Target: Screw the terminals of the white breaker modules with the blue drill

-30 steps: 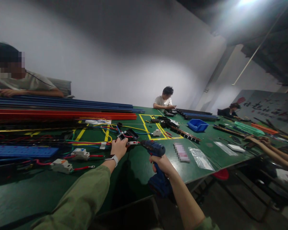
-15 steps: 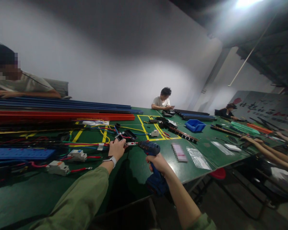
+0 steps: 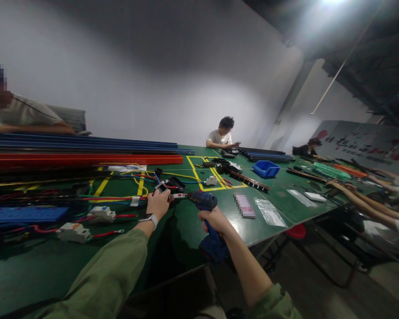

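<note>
My right hand [image 3: 214, 220] is wrapped round the handle of a blue cordless drill [image 3: 206, 200], its nose pointing left. The drill's tip meets, or nearly meets, a small white and red piece [image 3: 177, 195] beside my left fingers. My left hand [image 3: 157, 204], with a watch on the wrist, is closed on a small dark electrical part with a pale top [image 3: 162, 187]. Its far side is hidden by my fingers. Behind it lies an open black housing [image 3: 175, 183]. Red, blue, yellow and green wires [image 3: 115, 198] run up to my left hand.
White circuit breakers [image 3: 73, 232] with red leads lie at left, near a blue power strip [image 3: 26, 214]. Blue and red rails [image 3: 146, 159] stretch behind. A blue bin [image 3: 266, 169], phone [image 3: 244, 206] and plastic bag [image 3: 269, 212] are at right. Co-workers sit around the table.
The view has shifted slightly, so everything sits a little further left and higher. Both hands keep their grips, and the drill stays against or close to the small piece.
</note>
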Motion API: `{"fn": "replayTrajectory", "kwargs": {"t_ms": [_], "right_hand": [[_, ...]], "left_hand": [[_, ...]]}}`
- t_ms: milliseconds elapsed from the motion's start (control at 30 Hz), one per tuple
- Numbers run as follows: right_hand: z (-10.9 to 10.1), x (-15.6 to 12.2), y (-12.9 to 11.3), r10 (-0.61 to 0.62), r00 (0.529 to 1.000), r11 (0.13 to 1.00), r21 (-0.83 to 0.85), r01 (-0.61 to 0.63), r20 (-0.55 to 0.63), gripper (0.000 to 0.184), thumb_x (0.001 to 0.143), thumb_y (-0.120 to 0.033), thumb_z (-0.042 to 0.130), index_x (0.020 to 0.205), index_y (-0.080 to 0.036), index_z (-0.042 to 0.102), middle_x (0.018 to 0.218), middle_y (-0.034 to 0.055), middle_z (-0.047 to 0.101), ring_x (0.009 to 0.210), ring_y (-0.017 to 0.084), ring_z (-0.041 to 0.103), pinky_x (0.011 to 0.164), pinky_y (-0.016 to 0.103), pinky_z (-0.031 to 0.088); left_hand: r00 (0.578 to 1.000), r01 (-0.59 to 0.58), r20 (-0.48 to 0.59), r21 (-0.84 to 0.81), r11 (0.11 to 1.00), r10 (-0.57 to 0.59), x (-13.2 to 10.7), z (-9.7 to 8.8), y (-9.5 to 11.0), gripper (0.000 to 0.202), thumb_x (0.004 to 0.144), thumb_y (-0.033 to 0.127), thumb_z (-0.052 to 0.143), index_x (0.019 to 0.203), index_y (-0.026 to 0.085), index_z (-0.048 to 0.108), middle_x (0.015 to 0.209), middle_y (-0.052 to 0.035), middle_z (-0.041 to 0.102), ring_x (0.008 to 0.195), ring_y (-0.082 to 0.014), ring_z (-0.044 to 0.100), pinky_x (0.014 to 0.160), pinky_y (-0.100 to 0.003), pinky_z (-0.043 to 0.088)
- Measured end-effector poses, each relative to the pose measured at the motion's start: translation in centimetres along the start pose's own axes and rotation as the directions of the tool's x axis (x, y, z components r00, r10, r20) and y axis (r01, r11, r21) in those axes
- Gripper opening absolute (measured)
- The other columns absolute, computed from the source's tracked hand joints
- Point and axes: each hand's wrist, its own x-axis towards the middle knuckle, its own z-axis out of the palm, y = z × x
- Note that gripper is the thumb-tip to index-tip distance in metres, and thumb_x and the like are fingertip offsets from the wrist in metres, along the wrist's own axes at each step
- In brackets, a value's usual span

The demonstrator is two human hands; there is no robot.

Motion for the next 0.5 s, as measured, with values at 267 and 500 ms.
{"fn": "replayTrajectory", "kwargs": {"t_ms": [267, 500], "right_hand": [[-0.02, 0.13, 0.11, -0.013, 0.999, 1.0, -0.011, 0.013, -0.034, 0.013, 0.067, -0.019, 0.06, 0.077, -0.02, 0.051, 0.042, -0.0085, 0.044, 0.036, 0.011, 0.046, 0.037, 0.02, 0.031], [0.01, 0.22, 0.0, -0.012, 1.0, 1.0, -0.009, 0.012, -0.019, 0.014, 0.066, -0.018, 0.059, 0.077, -0.019, 0.051, 0.045, -0.0083, 0.046, 0.035, 0.01, 0.046, 0.038, 0.02, 0.032]], "left_hand": [[1.0, -0.005, -0.008, -0.008, 1.0, 0.005, 0.11, 0.39, -0.14, 0.023, 0.091, 0.037, 0.052, 0.109, 0.026, 0.063, 0.109, -0.0111, 0.069, 0.114, -0.0319, 0.05, 0.096, -0.047, 0.028], [1.0, -0.01, -0.02, -0.007, 1.0, 0.01, 0.09, 0.46, -0.15, 0.023, 0.092, 0.038, 0.051, 0.108, 0.026, 0.063, 0.106, -0.011, 0.069, 0.113, -0.0319, 0.05, 0.095, -0.047, 0.028]]}}
